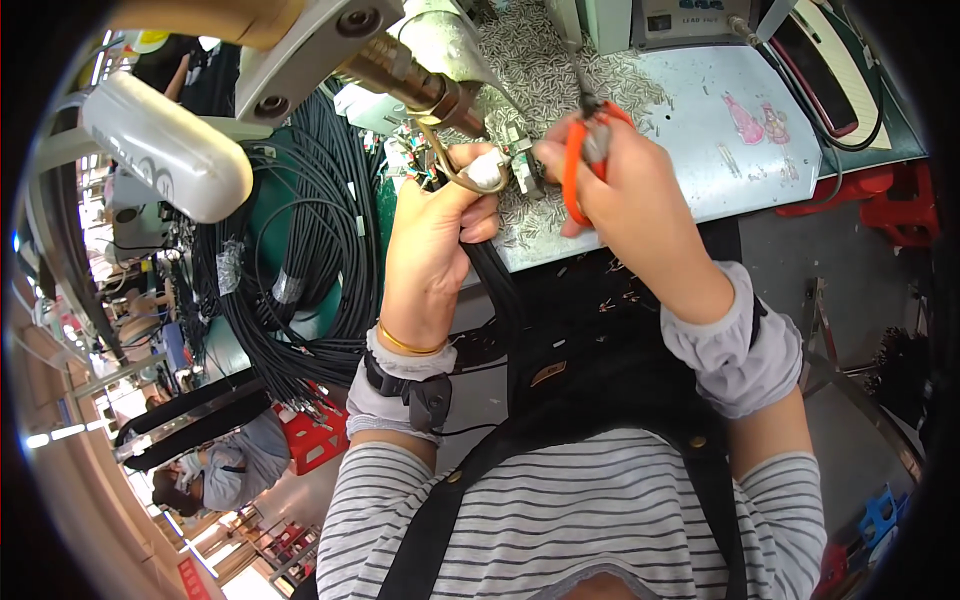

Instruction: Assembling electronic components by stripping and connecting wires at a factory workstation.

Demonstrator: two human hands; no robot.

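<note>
My left hand (430, 215) is closed round the black cables (492, 285) beside the machine's working head. A white piece (486, 170) covers or sits at its thumb tip; a curved brass-coloured rod (440, 155) passes close by it. What the fingertips pinch is too small to tell. In my right hand (630, 180) is an orange-handled hand tool (572, 175), pliers or scissors, its dark tip pointing away from me. The fingertips of that hand are close to a small metal block (524, 165) under the machine head, between both hands.
Many small metal pins (530, 60) cover part of the pale metal table (700, 110). Coiled black cables (290, 240) lie at the left. A machine arm (310, 60) and a white lamp-like cylinder (165, 145) overhang the left side. Red stools (900, 210) stand at right.
</note>
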